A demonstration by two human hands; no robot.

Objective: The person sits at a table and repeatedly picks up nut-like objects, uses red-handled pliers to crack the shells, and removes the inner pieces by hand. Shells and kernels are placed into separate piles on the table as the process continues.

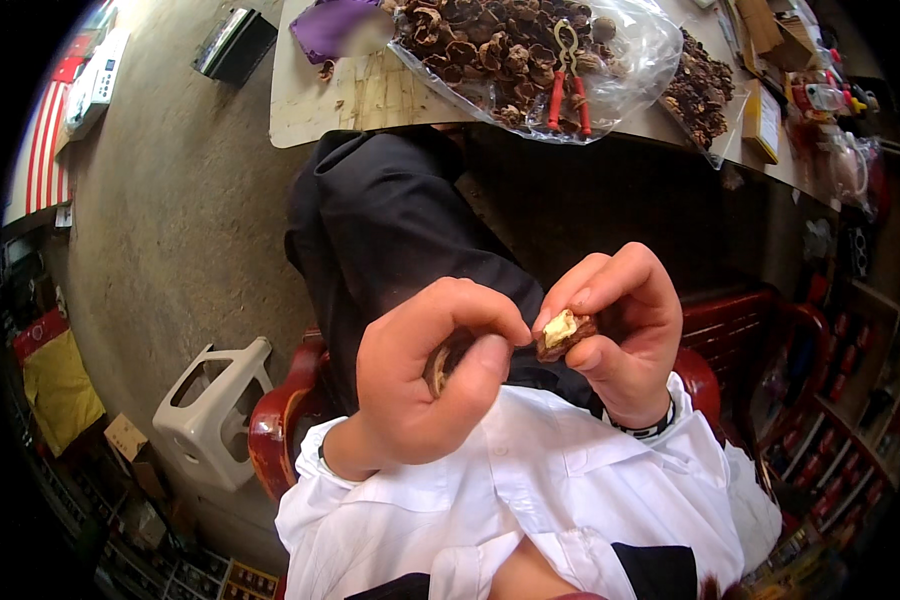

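Note:
Above my lap, my right hand (625,325) pinches a walnut kernel (567,334) between thumb and fingers. The kernel is brown, with a pale yellow broken patch facing up. My left hand (435,365) is curled, its thumb and forefinger close to the kernel's left side. Inside its fingers sits a curved brown piece of walnut shell (438,372), mostly hidden. On the table, a nutcracker (568,85) with red handles lies on a clear plastic bag (642,50), among many broken walnut shells (470,45). Darker walnut pieces (700,95) are heaped to the right.
The pale table (300,105) has its near edge beyond my knees, with a purple bag (332,28) at its far left. I sit on a red wooden chair (282,425). A beige plastic stool (210,415) stands left, and a black box (234,46) lies farther off on the floor.

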